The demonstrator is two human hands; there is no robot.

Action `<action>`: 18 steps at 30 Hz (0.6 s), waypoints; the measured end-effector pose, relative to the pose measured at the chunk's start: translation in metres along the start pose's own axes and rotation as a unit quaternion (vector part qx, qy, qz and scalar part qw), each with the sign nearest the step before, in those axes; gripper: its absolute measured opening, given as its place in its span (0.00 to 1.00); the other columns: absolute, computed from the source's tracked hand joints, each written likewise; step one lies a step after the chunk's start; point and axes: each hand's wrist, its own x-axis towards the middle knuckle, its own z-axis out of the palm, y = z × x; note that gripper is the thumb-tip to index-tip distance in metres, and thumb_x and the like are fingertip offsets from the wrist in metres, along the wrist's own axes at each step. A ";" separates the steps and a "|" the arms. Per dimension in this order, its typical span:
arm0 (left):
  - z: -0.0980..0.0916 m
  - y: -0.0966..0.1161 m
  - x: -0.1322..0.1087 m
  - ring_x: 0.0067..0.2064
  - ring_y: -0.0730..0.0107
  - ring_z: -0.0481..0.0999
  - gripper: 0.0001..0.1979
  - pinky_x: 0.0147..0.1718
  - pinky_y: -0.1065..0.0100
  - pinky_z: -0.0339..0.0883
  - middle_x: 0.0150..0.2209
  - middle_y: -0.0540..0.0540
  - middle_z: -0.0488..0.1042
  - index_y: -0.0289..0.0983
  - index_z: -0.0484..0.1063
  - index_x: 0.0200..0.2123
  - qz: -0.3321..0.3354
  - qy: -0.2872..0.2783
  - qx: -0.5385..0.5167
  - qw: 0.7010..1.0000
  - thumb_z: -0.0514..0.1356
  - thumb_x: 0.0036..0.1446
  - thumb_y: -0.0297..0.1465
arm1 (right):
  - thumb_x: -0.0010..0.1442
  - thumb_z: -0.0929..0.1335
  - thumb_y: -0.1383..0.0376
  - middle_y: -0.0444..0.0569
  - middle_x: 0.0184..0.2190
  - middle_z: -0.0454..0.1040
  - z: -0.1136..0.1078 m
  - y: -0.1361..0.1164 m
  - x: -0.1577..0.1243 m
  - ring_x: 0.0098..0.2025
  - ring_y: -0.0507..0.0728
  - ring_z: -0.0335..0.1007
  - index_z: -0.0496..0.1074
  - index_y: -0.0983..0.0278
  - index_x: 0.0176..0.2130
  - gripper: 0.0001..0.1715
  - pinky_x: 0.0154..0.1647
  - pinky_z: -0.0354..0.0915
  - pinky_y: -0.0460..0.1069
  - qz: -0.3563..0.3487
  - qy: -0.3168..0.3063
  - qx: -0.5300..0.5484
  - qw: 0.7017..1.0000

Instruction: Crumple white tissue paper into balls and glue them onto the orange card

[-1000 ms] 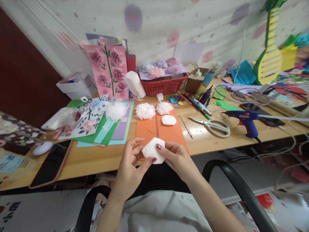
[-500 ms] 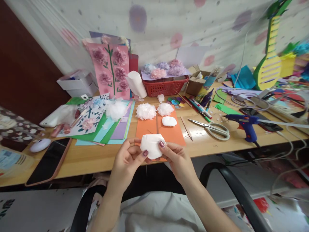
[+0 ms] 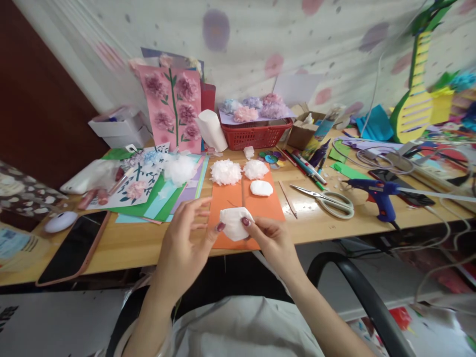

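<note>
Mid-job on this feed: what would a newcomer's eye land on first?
First, the white tissue wad, pinched by the right hand over the desk edge, with the open left hand thumbing its rim. Just behind, fluffy white paper flowers sit at the orange card far end. A pink flower panel leans back left; a blue glue gun lies right.

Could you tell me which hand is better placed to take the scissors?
Probably the right hand: the grey-handled metal scissors lie on its side, and the left hand touches the white tissue wad.
</note>
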 end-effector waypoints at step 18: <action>0.038 -0.024 -0.002 0.20 0.76 0.52 0.25 0.19 0.72 0.52 0.16 0.56 0.49 0.39 0.54 0.14 -0.074 0.122 0.033 0.989 0.60 0.58 0.39 | 0.56 0.70 0.43 0.45 0.21 0.68 -0.117 0.006 -0.010 0.27 0.56 0.67 0.69 0.62 0.23 0.26 0.33 0.66 0.52 -0.039 0.468 -0.247 0.847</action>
